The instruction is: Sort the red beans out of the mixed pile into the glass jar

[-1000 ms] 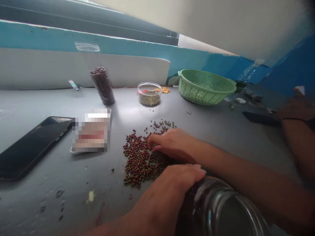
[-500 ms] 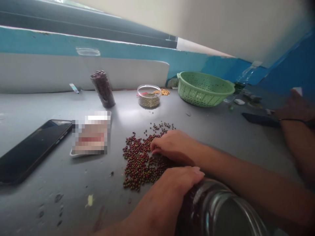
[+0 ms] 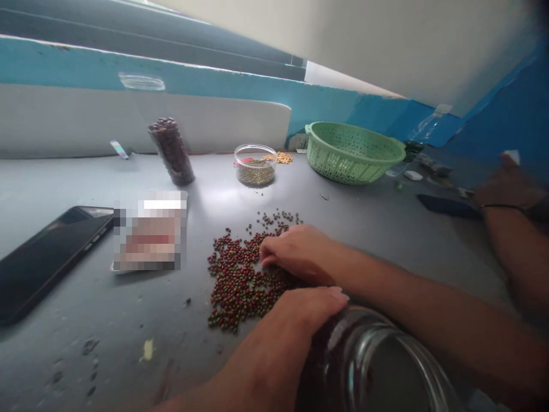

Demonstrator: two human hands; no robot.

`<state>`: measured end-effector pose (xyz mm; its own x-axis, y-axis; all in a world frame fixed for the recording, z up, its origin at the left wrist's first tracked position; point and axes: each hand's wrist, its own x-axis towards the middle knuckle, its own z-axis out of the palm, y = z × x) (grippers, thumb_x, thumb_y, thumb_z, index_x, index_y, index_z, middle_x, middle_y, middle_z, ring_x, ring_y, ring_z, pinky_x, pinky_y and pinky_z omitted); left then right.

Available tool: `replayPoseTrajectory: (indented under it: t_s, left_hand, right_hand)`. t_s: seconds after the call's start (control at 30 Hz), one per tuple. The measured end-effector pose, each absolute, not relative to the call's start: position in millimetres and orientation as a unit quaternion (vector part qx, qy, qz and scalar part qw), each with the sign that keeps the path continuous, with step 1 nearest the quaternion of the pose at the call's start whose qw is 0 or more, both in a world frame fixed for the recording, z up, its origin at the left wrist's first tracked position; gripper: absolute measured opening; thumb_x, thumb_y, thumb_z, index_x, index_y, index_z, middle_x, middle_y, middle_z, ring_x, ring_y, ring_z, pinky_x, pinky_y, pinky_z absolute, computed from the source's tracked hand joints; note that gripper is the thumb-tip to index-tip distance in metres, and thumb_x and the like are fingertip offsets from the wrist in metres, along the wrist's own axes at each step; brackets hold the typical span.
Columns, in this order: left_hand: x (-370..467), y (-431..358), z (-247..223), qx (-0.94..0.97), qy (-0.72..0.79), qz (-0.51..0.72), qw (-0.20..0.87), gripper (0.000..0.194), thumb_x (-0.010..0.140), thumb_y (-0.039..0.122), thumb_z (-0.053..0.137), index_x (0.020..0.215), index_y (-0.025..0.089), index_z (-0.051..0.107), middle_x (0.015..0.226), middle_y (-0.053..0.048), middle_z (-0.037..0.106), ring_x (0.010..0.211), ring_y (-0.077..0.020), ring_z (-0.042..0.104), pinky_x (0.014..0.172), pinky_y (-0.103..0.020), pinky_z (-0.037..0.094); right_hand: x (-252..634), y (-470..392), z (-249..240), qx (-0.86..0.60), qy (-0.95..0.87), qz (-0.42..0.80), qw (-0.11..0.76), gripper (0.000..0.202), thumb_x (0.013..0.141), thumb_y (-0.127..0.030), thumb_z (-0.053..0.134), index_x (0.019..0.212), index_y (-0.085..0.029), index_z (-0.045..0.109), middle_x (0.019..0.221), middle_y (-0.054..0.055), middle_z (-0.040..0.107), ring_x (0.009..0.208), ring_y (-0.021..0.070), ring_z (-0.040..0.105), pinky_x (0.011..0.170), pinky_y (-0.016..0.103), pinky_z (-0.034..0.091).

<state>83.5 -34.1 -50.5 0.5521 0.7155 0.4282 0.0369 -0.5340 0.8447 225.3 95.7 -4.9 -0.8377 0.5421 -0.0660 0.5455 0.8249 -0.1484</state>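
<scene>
Red and green beans (image 3: pixel 240 280) lie loosely spread on the grey table. Over their right side, my right hand (image 3: pixel 295 252) is closed, its fingertips curled down among them; whatever is pinched there is hidden. My left hand (image 3: pixel 278 335) wraps round the near side of a clear jar (image 3: pixel 364 349), which leans with its round mouth toward me. Dark contents show dimly through the jar's wall, and the left fingers are mostly out of sight behind it.
At the back stand a tall clear container of dark beans (image 3: pixel 171 151), a round tub of small green beans (image 3: pixel 256 171) and a green basket (image 3: pixel 354 163). On the left lie a phone (image 3: pixel 51 257) and a blurred-out pack (image 3: pixel 150 234). Another person's hand (image 3: pixel 510 186) is at right.
The whole view has shifted slightly, with things appearing a little further left. My right hand stays curled at the beans, and my left hand keeps its hold on the jar.
</scene>
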Motion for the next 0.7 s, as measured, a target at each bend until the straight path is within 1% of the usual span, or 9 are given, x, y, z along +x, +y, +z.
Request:
replayPoseTrajectory:
  t_s: [0.1,0.2,0.27,0.37,0.47,0.57,0.7]
  left_hand:
    - [82.2,-34.8,-48.5,0.772,0.245,0.399,0.429,0.080,0.088,0.051,0.068,0.158,0.038,0.030,0.151,-0.003,0.059,0.139,-0.0355,0.058,0.117,-0.053,0.052]
    - [81.7,-35.3,-48.3,0.771,0.245,0.402,0.429,0.080,0.089,0.050,0.067,0.158,0.039,0.029,0.153,-0.003,0.057,0.141,-0.0357,0.056,0.119,-0.054,0.050]
    - [81.3,-35.4,-48.8,0.770,0.248,0.401,0.430,0.079,0.090,0.047,0.066,0.158,0.039,0.028,0.154,-0.003,0.056,0.142,-0.0356,0.055,0.120,-0.055,0.049]
    - [80.6,-35.3,-49.9,0.767,0.254,0.400,0.433,0.079,0.090,0.046,0.067,0.158,0.039,0.028,0.155,-0.002,0.055,0.141,-0.0357,0.055,0.119,-0.057,0.049]
    - [79.9,-35.3,-50.8,0.765,0.254,0.401,0.435,0.076,0.092,0.045,0.065,0.158,0.040,0.028,0.155,-0.001,0.055,0.142,-0.0350,0.055,0.120,-0.055,0.049]
    - [79.5,-35.6,-50.9,0.762,0.253,0.402,0.440,0.075,0.092,0.046,0.064,0.158,0.040,0.028,0.155,-0.001,0.055,0.143,-0.0346,0.054,0.121,-0.054,0.048]
    - [79.2,-36.0,-51.0,0.760,0.256,0.399,0.445,0.081,0.089,0.048,0.067,0.158,0.040,0.027,0.155,-0.001,0.054,0.143,-0.0360,0.054,0.120,-0.056,0.049]
  right_hand:
    - [224.5,95.7,-0.5,0.302,0.942,-0.146,-0.003,0.029,0.103,-0.046,0.056,0.108,-0.025,0.075,0.083,0.004,0.077,0.073,0.0179,0.066,0.063,0.028,0.034]
    - [222.7,93.2,8.2,0.345,0.909,-0.235,-0.014,0.021,0.102,-0.036,0.060,0.108,-0.024,0.076,0.093,0.004,0.079,0.080,0.0151,0.067,0.070,0.025,0.040]
    - [222.2,92.1,12.5,0.363,0.900,-0.241,-0.007,0.019,0.101,-0.033,0.061,0.108,-0.023,0.076,0.095,0.004,0.079,0.082,0.0156,0.067,0.072,0.026,0.041]
    - [223.9,92.0,14.3,0.359,0.910,-0.206,0.009,0.023,0.101,-0.040,0.059,0.111,-0.025,0.075,0.092,0.004,0.079,0.080,0.0179,0.067,0.069,0.028,0.038]
    - [226.4,92.2,14.4,0.343,0.917,-0.202,0.006,0.024,0.103,-0.040,0.057,0.112,-0.026,0.073,0.090,0.003,0.078,0.077,0.0170,0.066,0.069,0.028,0.037]
    - [226.8,91.5,15.7,0.343,0.913,-0.220,-0.009,0.023,0.103,-0.040,0.057,0.110,-0.025,0.073,0.088,0.002,0.077,0.075,0.0155,0.063,0.069,0.027,0.037]
    - [225.2,89.5,18.9,0.371,0.880,-0.291,-0.057,0.017,0.099,-0.034,0.063,0.100,-0.020,0.073,0.087,0.001,0.073,0.074,0.0127,0.059,0.069,0.025,0.037]
